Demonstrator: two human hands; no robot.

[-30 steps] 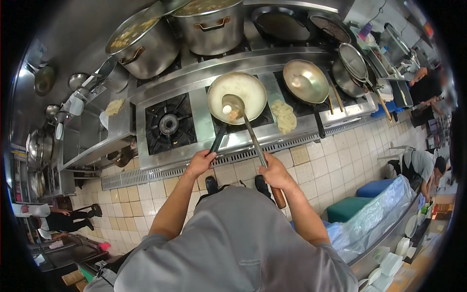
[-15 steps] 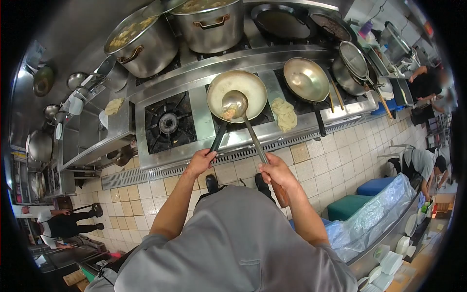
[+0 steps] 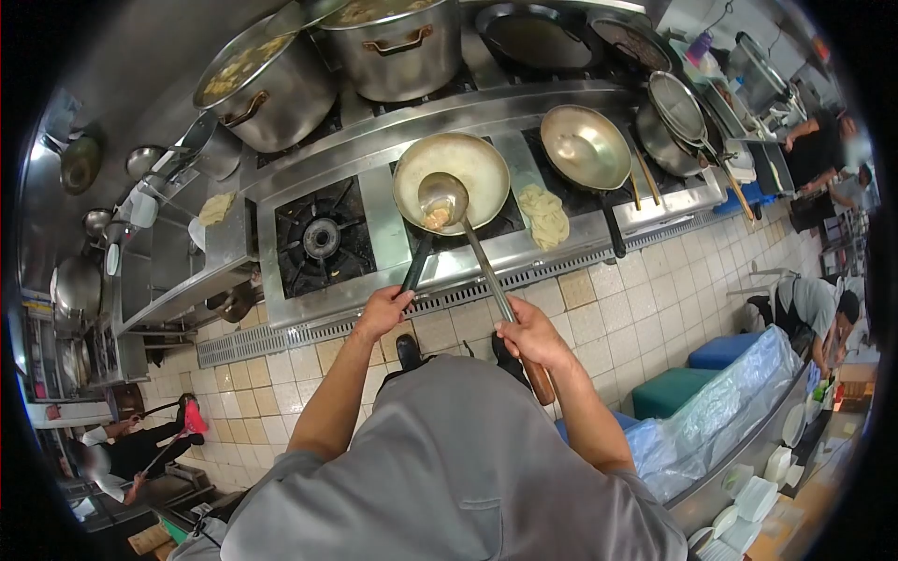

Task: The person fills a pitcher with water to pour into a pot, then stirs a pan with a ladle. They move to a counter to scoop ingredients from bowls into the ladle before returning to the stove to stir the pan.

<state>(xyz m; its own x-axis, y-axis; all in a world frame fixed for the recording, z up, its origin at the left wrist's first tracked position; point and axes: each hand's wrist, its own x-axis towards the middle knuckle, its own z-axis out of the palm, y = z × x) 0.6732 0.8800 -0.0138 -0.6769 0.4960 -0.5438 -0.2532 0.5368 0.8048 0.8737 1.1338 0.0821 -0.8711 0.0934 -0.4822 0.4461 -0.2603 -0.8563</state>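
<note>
Pink item [image 3: 194, 418] at lower left now sits higher than before, beside the dark-clad legs of a person [image 3: 122, 453]; a thin handle runs from it to that person's hand. Steel counter [image 3: 220, 248], left of frame, bears a crumpled cloth [image 3: 217, 208]. Two large stockpots [image 3: 271, 103] [image 3: 402, 61] stand at upper left and top centre, handles facing front, food visible inside. Open burner [image 3: 322, 238] sits below them, grate exposed, specks on the steel around it.

Left hand [image 3: 382, 313] observed grasping the dark handle of the pale pan [image 3: 401, 178], which sits over a burner at frame centre with pale contents. Ladle [image 3: 442, 192] has its bowl inside that pan, holding light brown bits. Right hand [image 3: 533, 335] is closed around the ladle's shaft, above its wooden grip.

Folded cloth [image 3: 544, 217] lies on the stove just right of the pale pan. Second pan [image 3: 586, 145] follows, its inside shiny, then two wooden sticks [image 3: 646, 179] and a wire strainer [image 3: 678, 107] over a pot.

Tiled floor [image 3: 468, 332] has a slotted drain [image 3: 281, 346] along the stove front; tiles vary from white to tan. Green bin [image 3: 669, 393] and blue bin [image 3: 720, 350] stand at lower right beside clear plastic sheeting [image 3: 711, 421]. Another person [image 3: 814, 313] bends beyond them; white containers [image 3: 753, 500] occupy the bottom right.
</note>
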